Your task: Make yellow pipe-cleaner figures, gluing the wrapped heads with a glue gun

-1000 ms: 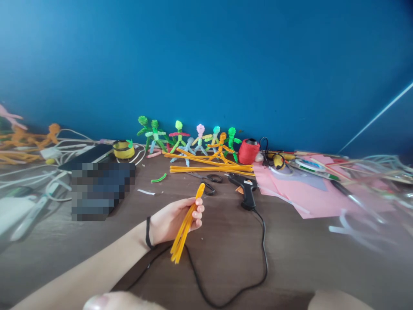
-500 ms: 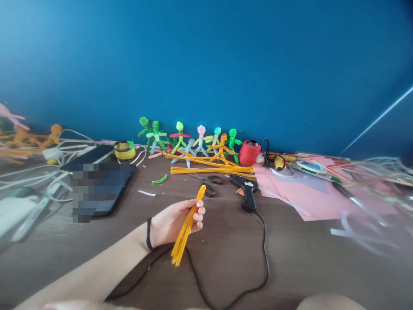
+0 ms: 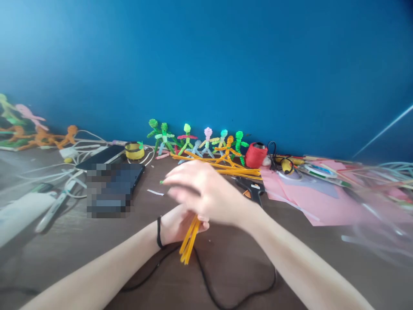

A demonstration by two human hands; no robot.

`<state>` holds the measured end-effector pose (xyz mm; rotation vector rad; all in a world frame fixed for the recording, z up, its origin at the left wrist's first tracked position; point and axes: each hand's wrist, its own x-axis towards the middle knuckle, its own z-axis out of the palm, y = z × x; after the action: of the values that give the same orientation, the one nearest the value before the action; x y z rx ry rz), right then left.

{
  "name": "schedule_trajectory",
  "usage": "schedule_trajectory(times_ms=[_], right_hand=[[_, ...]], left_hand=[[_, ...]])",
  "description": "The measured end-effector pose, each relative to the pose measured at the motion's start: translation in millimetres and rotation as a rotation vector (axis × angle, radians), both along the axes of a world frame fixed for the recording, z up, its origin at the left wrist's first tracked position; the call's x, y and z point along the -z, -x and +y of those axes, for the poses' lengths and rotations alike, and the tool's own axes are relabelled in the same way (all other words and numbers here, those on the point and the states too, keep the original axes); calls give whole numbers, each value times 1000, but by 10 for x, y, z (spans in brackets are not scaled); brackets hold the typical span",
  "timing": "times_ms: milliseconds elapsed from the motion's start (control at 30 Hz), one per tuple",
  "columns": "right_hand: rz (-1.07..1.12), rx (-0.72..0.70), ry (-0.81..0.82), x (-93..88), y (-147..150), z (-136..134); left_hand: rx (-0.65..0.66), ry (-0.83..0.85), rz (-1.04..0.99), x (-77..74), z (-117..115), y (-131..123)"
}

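My left hand, with a black band at the wrist, is closed round a bundle of orange-yellow pipe cleaners. Their loose ends point down toward me, and their upper part is hidden. Slightly blurred, my right hand reaches across above the left one. Its thumb and fingers are apart, with nothing seen between them. Behind it lie more orange-yellow pipe cleaners on the table. A black glue gun is partly covered by my right hand.
Several pipe-cleaner figures stand along the blue wall. Red wrapped roll beside them; pink paper sheets at right. Leftward are a dark phone-like device, a yellow tape roll and white cables. A black cord loops across the front.
My right hand has come in from the right and now covers the top of the held bundle and the scissors. The view has shifted slightly left; my left hand keeps its hold.
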<state>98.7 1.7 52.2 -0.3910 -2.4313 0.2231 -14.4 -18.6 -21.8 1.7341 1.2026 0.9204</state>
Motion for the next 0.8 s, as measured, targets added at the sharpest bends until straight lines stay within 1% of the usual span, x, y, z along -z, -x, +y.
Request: schedule_trajectory(times_ms=[33, 67, 100, 133, 167, 200, 233, 300, 367, 567, 800], right_hand=[[24, 124, 51, 77, -42, 191], [43, 263, 84, 170, -93, 376], [54, 412, 107, 273, -149, 542], [22, 538, 126, 379, -205, 679], [-32, 656, 138, 480, -257, 783], [-109, 735, 143, 571, -301, 852], [-205, 758, 133, 646, -333, 891], [-392, 730, 77, 742, -360, 903], [-442, 724, 40, 775, -352, 877], [-459, 752, -22, 779, -333, 884], [-487, 779, -73, 808, -354, 921]], left_hand=[[46, 78, -69, 19, 7, 14], [98, 297, -287, 39, 16, 30], [149, 562, -552, 59, 26, 45], [188, 774, -758, 75, 34, 58], [209, 930, -910, 88, 41, 69], [211, 1016, -990, 96, 46, 75], [205, 1056, -1027, 100, 48, 78], [195, 1074, -1047, 97, 45, 78], [193, 1074, -1050, 84, 39, 73], [194, 1074, -1032, 57, 32, 67], [217, 1068, -1053, 94, 42, 78]])
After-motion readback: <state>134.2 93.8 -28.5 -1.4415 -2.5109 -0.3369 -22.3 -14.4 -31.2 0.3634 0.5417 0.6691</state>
